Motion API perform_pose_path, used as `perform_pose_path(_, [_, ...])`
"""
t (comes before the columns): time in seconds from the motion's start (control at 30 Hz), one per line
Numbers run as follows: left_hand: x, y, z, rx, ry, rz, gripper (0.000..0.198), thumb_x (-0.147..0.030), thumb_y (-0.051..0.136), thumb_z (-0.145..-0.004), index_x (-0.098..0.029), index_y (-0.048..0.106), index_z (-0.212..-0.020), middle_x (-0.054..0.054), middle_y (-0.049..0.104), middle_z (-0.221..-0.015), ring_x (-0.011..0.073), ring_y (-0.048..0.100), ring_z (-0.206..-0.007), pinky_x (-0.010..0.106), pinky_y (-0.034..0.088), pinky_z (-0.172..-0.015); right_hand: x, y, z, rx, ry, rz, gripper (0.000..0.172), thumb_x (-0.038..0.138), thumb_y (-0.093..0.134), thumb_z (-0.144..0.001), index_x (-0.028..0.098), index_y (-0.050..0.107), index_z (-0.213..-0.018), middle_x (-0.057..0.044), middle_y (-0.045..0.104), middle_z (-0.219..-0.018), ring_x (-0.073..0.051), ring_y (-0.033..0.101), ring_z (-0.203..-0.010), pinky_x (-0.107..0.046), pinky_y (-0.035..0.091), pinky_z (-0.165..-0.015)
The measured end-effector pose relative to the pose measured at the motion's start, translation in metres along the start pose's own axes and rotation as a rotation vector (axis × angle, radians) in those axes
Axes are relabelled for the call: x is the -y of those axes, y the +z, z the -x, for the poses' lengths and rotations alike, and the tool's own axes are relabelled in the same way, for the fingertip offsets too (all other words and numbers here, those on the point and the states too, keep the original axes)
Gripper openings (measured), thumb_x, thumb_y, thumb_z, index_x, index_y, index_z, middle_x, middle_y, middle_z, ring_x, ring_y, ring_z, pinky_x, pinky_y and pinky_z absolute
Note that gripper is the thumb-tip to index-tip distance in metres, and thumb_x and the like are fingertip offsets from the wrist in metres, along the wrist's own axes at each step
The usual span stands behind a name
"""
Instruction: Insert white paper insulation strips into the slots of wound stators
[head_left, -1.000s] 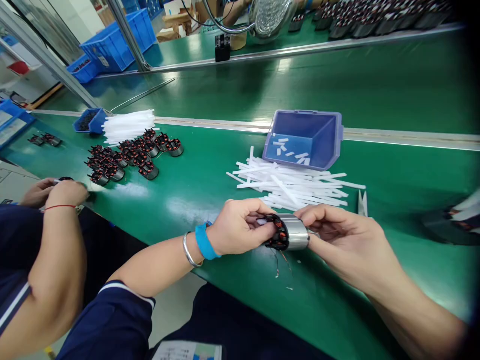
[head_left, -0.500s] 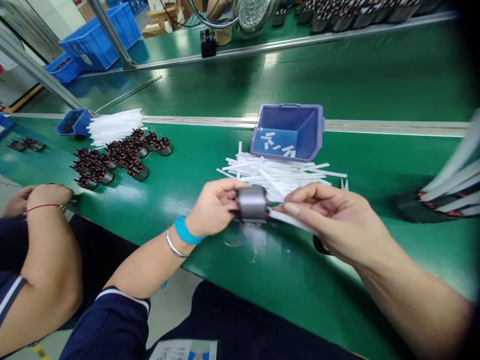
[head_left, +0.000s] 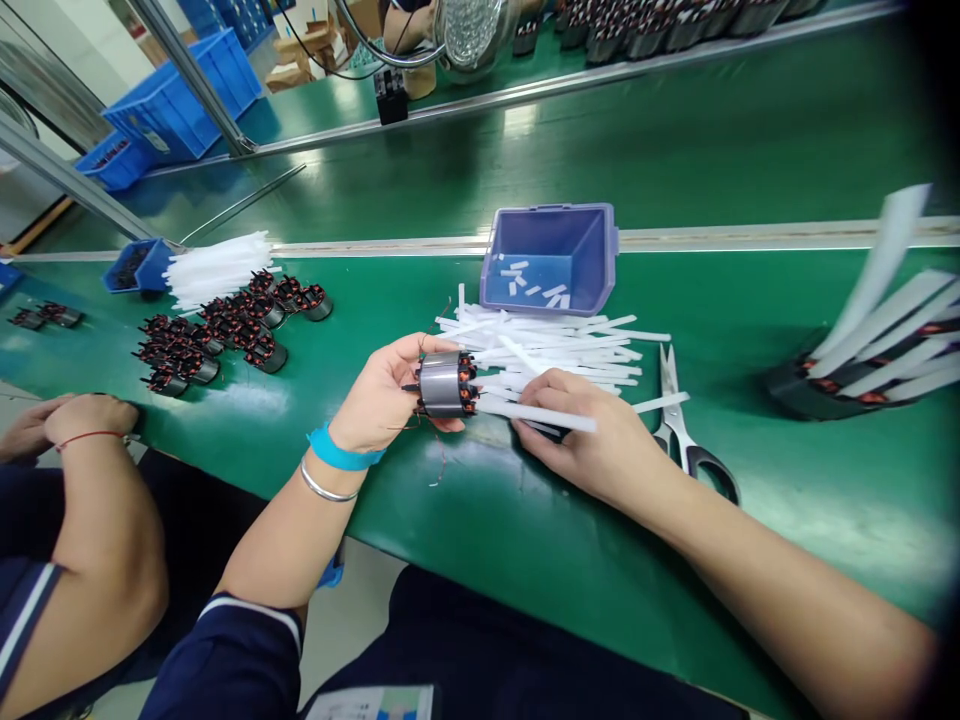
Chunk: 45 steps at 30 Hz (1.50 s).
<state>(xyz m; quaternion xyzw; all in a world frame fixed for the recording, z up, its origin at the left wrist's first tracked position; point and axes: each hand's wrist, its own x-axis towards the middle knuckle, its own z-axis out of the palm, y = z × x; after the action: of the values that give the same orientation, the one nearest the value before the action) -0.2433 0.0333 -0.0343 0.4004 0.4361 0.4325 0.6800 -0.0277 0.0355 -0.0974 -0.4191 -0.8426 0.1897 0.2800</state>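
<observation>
My left hand [head_left: 386,395] is closed around a motor stator [head_left: 444,385], a grey metal cylinder with copper windings, held on its side above the table. A white strip [head_left: 559,415] sticks out from the stator's right end and passes in front of the fingers of my right hand [head_left: 600,430]. Those fingers are curled among the loose white strips [head_left: 559,345]; their tips are partly covered, so what they pinch cannot be made out. Scissors [head_left: 679,425] with black handles lie beside my right wrist. Another stator [head_left: 795,390] with several white strips standing in it is at the right.
Behind the strips a purple-blue bin [head_left: 592,260] holds small white pieces. Several stators [head_left: 262,350] are grouped at the left, near a white strip stack [head_left: 217,270] and a small blue bin [head_left: 154,265]. A co-worker's arm [head_left: 105,500] rests at the left edge. A metal rail [head_left: 712,238] crosses behind.
My left hand has moved left with the stator, turning its wound end more into view. My right hand has let go of the strip at the stator and dropped to the loose strips, uncovering the scissors.
</observation>
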Motion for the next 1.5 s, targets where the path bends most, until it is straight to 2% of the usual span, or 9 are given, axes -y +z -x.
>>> perform_pose_path(0.23, [0.003,-0.002,-0.003,0.064,-0.041,0.001,0.041,-0.008,0.081,-0.05,-0.013,0.061,-0.085,0.0,0.069,-0.072,0.015,0.067,-0.058,0.023,0.057,-0.046,-0.007,-0.047,0.006,-0.093,0.216,-0.503,0.013,0.035,0.068,-0.076,0.024,0.065,-0.082,-0.002,0.068,-0.076,-0.017,0.063,-0.066,-0.03,0.052,-0.062])
perform_pose_path(0.4, [0.005,0.0,-0.002,0.091,-0.077,0.025,0.044,-0.004,0.079,-0.05,-0.013,0.066,-0.091,0.001,0.071,-0.074,0.0161,0.069,-0.058,0.023,0.058,-0.046,-0.019,-0.067,0.008,0.214,0.155,-0.393,0.018,0.041,0.063,-0.082,0.025,0.07,-0.08,-0.003,0.069,-0.079,-0.018,0.063,-0.069,-0.03,0.05,-0.06])
perform_pose_path(0.57, [-0.002,-0.005,0.0,0.046,0.015,0.056,0.054,-0.024,0.093,-0.043,-0.014,0.068,-0.09,0.003,0.073,-0.073,0.0181,0.069,-0.058,0.023,0.058,-0.044,-0.009,-0.029,-0.007,0.226,-0.032,-0.014,0.02,0.03,0.054,-0.088,0.02,0.069,-0.094,-0.009,0.066,-0.097,-0.022,0.06,-0.091,-0.035,0.047,-0.079])
perform_pose_path(0.7, [-0.001,-0.008,-0.002,0.055,0.004,0.035,0.059,-0.03,0.094,-0.041,-0.014,0.068,-0.091,0.003,0.072,-0.072,0.018,0.069,-0.057,0.024,0.058,-0.044,0.009,0.006,-0.027,0.26,-0.076,0.182,0.018,0.017,0.05,-0.086,0.017,0.068,-0.082,-0.011,0.061,-0.094,-0.023,0.054,-0.086,-0.035,0.036,-0.069])
perform_pose_path(1.0, [0.0,-0.01,-0.002,0.049,0.048,-0.01,0.054,-0.029,0.091,-0.049,-0.014,0.066,-0.093,0.002,0.072,-0.074,0.0122,0.065,-0.052,0.02,0.056,-0.044,0.016,0.017,-0.034,0.189,-0.03,0.147,0.015,0.015,0.052,-0.083,0.014,0.067,-0.084,-0.011,0.061,-0.098,-0.022,0.054,-0.087,-0.034,0.031,-0.066])
perform_pose_path(1.13, [-0.002,-0.011,-0.002,0.051,0.016,-0.017,0.054,-0.03,0.092,-0.047,-0.015,0.067,-0.093,0.002,0.072,-0.075,0.0133,0.066,-0.053,0.021,0.057,-0.045,0.015,0.019,-0.035,0.124,-0.069,0.045,0.01,0.014,0.056,-0.077,0.017,0.064,-0.072,-0.01,0.063,-0.092,-0.024,0.056,-0.09,-0.037,0.035,-0.071])
perform_pose_path(1.23, [-0.002,-0.01,-0.002,0.096,-0.054,-0.008,0.055,-0.028,0.092,-0.045,-0.015,0.068,-0.093,0.003,0.073,-0.075,0.0156,0.068,-0.055,0.022,0.058,-0.046,0.012,0.004,-0.03,0.021,-0.073,-0.056,0.006,0.017,0.059,-0.074,0.018,0.059,-0.068,-0.008,0.065,-0.094,-0.023,0.059,-0.091,-0.038,0.042,-0.076])
perform_pose_path(1.37, [0.003,-0.005,-0.003,0.144,-0.123,-0.018,0.052,-0.016,0.086,-0.05,-0.016,0.07,-0.099,0.005,0.074,-0.082,0.0196,0.071,-0.067,0.024,0.06,-0.049,0.012,-0.033,-0.011,-0.103,0.079,-0.535,0.011,0.027,0.063,-0.079,0.02,0.06,-0.071,-0.004,0.065,-0.079,-0.015,0.06,-0.068,-0.028,0.049,-0.06])
perform_pose_path(1.5, [0.013,0.003,-0.004,0.168,-0.171,-0.023,0.047,0.0,0.071,-0.054,-0.016,0.071,-0.098,0.003,0.073,-0.085,0.0165,0.07,-0.066,0.025,0.06,-0.054,0.019,-0.053,0.006,-0.059,0.225,-0.84,0.013,0.033,0.073,-0.075,0.022,0.068,-0.073,-0.003,0.065,-0.075,-0.014,0.06,-0.065,-0.025,0.051,-0.055])
